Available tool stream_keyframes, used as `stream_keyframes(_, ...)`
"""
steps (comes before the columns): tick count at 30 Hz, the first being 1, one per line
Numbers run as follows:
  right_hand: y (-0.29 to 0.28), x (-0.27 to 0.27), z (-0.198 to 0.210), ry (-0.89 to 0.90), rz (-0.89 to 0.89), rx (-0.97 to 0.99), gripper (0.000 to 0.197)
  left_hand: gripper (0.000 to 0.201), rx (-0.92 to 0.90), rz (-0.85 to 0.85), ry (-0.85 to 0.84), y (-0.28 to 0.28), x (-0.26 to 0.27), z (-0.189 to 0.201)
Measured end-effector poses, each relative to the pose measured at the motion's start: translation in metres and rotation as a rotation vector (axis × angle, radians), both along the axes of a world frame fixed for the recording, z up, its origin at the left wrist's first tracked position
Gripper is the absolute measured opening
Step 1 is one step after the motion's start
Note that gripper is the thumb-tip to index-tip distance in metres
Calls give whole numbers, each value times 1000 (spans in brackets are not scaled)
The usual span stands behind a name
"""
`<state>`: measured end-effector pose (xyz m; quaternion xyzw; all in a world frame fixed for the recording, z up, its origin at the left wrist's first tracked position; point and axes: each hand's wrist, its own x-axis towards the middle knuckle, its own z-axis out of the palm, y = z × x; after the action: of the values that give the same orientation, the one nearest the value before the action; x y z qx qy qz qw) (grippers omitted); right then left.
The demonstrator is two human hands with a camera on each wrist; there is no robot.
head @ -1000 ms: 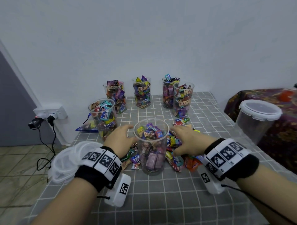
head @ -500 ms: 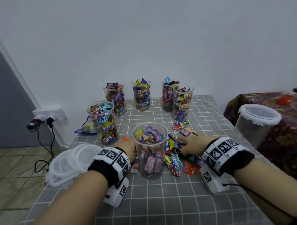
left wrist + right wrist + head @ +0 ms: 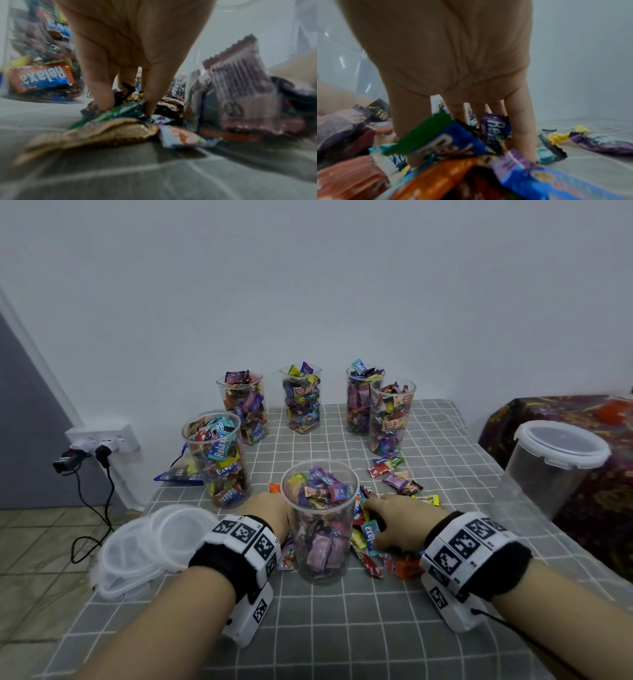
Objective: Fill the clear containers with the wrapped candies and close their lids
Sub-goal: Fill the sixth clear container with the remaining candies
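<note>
Clear cup in front: a plastic container (image 3: 320,529) stands lidless at lower centre of the head view, about full of wrapped candies, between the two hands.
Left hand: the left hand (image 3: 270,513) is palm-down just left of that cup; in the left wrist view its fingers (image 3: 101,86) reach down with the tips pressed into a small heap of wrappers, loosely spread; whether any candy is actually gripped I cannot tell.
Right hand: the right hand (image 3: 399,525) lies over the loose candies (image 3: 373,546) just right of the cup; its fingers (image 3: 523,121) point down into the pile, spread apart, tips among the wrappers, nothing plainly pinched.
Stray candies: a few more (image 3: 394,474) lie scattered beyond the right hand, centre right.
Filled cups: five other clear cups (image 3: 215,460) of candies stand lidless toward the far edge of the bench (image 3: 342,628), which wears a grey checked cloth.
Lids: a stack of translucent lids (image 3: 147,546) sits at the bench's left edge, lower left.
Tub: a larger lidded container (image 3: 555,463), empty, stands at right.
</note>
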<state>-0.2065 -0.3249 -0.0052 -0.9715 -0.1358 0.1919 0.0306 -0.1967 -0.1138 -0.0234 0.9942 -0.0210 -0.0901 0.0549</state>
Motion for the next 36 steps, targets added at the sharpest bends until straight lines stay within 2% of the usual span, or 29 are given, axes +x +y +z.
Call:
stream_keyframes(3,2,0,1,-40,14,-4,54,28,-66,48,0,-3,0,1)
stream_keyframes(7,4,0,0,-112,52,-27,42,32,-81,130,-13,-3,0,0)
stream_keyframes(10,4,0,0,-144,51,-40,42,29,-122,108,3,-1,2,-4)
stream_keyframes(14,1,1,-1,-188,28,-25,44,18,-136,98,-75,4,3,-4)
stream_keyframes(17,-1,0,0,-213,-10,33,41,19,-134,95,-114,6,-1,1)
stream_keyframes(23,-8,-3,10,-283,-88,216,28,26,-148,76,-131,8,-4,3)
stream_keyframes(26,-10,-7,21,-364,-117,344,31,26,-136,69,-141,7,-6,2)
stream_keyframes(33,-4,-13,55,-633,-36,687,14,27,-200,62,-174,4,-8,4)
stream_keyframes(36,5,-16,67,-689,-28,862,11,28,-211,61,-186,4,-9,4)
